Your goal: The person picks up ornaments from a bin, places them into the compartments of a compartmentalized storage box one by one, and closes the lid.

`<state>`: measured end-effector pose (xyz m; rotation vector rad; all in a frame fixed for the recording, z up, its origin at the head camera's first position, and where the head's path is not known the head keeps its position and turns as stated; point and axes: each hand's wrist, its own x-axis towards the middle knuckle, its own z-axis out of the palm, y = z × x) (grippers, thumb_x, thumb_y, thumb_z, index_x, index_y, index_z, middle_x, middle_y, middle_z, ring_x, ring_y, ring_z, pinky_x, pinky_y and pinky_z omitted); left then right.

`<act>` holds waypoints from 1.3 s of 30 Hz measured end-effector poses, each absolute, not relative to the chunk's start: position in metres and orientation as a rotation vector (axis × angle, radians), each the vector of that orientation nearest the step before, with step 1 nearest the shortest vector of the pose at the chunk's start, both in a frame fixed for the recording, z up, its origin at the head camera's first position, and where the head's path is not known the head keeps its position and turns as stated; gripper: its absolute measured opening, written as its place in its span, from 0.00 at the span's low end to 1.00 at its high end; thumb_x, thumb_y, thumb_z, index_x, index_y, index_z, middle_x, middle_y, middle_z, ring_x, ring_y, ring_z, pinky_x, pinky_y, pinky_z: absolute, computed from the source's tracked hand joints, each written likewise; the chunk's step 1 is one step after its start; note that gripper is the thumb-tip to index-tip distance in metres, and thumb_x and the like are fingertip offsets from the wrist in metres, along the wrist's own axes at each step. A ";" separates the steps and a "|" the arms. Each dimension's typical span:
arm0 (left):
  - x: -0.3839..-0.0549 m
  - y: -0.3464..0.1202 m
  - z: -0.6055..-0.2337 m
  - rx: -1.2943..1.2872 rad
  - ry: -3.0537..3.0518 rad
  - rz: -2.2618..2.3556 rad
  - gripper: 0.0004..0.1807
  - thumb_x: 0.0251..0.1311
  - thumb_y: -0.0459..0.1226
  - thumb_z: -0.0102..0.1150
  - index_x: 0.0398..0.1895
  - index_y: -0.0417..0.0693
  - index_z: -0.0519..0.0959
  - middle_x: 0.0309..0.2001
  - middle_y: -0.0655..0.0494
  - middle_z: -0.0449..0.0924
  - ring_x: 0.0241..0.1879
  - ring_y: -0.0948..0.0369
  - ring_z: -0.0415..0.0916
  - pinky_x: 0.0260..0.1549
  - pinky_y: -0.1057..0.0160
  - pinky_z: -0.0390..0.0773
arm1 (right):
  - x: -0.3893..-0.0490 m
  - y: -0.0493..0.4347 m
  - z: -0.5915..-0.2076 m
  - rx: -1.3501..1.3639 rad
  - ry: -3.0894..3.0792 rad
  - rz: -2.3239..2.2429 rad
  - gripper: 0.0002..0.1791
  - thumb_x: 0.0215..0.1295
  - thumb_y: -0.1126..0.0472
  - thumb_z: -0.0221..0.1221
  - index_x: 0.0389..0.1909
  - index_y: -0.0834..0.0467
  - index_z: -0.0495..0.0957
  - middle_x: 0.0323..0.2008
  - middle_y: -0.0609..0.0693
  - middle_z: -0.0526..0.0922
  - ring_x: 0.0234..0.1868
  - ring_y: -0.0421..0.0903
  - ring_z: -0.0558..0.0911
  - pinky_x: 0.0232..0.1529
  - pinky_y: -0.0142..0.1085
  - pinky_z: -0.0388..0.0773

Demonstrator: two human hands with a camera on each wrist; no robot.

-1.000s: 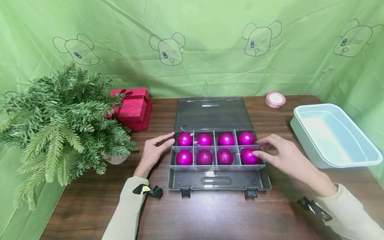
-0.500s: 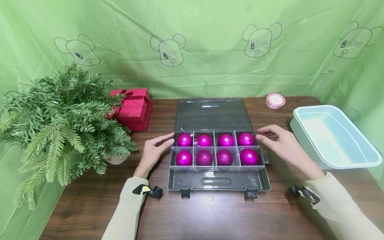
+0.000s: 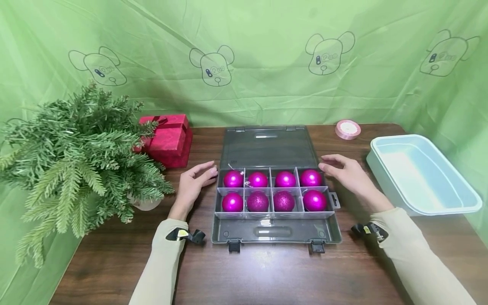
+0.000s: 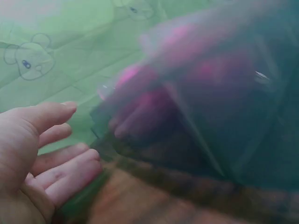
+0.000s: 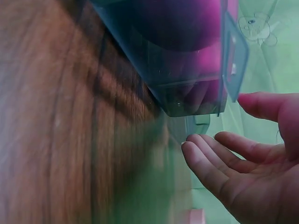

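Observation:
A grey see-through plastic case (image 3: 312, 231) lies open on the table, its lid (image 3: 268, 148) folded flat behind. Its divided tray holds one magenta Christmas ball per compartment, such as the shiny ball (image 3: 314, 201) at front right and the glittery ball (image 3: 284, 201) beside it. My left hand (image 3: 192, 188) hovers by the case's left side, fingers loosely extended, with a gap visible in the left wrist view. My right hand (image 3: 350, 178) is at the right side, fingertips near the lid's hinge corner; in the right wrist view its fingers (image 5: 205, 163) hold nothing.
An artificial pine tree (image 3: 76, 156) stands at left, with a red gift box (image 3: 167, 144) behind it. At back right is a pink ribbon roll (image 3: 347, 129). A pale blue basin (image 3: 423, 173) stands at right. A green cloth (image 3: 263, 63) hangs behind the table.
My right hand has moved back and left, from the front right ball to the case's back right corner. My left hand has drawn slightly off the case's left side.

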<state>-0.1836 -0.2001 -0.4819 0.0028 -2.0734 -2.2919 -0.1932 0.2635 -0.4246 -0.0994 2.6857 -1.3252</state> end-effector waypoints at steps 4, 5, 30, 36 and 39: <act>-0.193 -0.199 -0.476 0.036 -2.090 -2.361 0.24 0.73 0.31 0.66 0.67 0.28 0.77 0.60 0.29 0.81 0.49 0.57 0.89 0.55 0.52 0.86 | -0.203 0.263 -0.432 -0.031 2.539 -1.456 0.36 0.78 0.43 0.62 0.74 0.64 0.72 0.64 0.67 0.81 0.48 0.43 0.89 0.49 0.24 0.80; -0.195 -0.198 -0.475 0.050 -2.101 -2.373 0.24 0.73 0.31 0.66 0.68 0.29 0.77 0.61 0.30 0.81 0.49 0.58 0.88 0.55 0.53 0.85 | -0.205 0.263 -0.433 -0.022 2.516 -1.477 0.36 0.78 0.44 0.62 0.75 0.64 0.71 0.65 0.67 0.80 0.47 0.40 0.88 0.49 0.23 0.79; -0.206 -0.198 -0.476 0.072 -2.305 -2.353 0.26 0.69 0.37 0.72 0.67 0.37 0.81 0.63 0.41 0.82 0.55 0.59 0.85 0.54 0.57 0.86 | -0.213 0.273 -0.451 0.004 2.283 -1.717 0.40 0.74 0.47 0.68 0.76 0.66 0.69 0.50 0.41 0.89 0.47 0.34 0.88 0.52 0.24 0.81; -0.207 -0.198 -0.479 0.067 -2.284 -2.335 0.25 0.67 0.36 0.74 0.65 0.36 0.82 0.61 0.41 0.84 0.53 0.60 0.87 0.53 0.58 0.86 | -0.214 0.273 -0.454 0.006 2.309 -1.722 0.39 0.73 0.47 0.69 0.75 0.66 0.71 0.48 0.38 0.89 0.46 0.33 0.88 0.51 0.23 0.81; -0.208 -0.197 -0.480 0.052 -2.277 -2.327 0.25 0.68 0.35 0.73 0.65 0.35 0.81 0.57 0.41 0.86 0.51 0.61 0.87 0.53 0.58 0.86 | -0.214 0.272 -0.454 -0.005 2.337 -1.724 0.38 0.73 0.49 0.69 0.74 0.66 0.71 0.50 0.40 0.88 0.46 0.32 0.87 0.51 0.23 0.81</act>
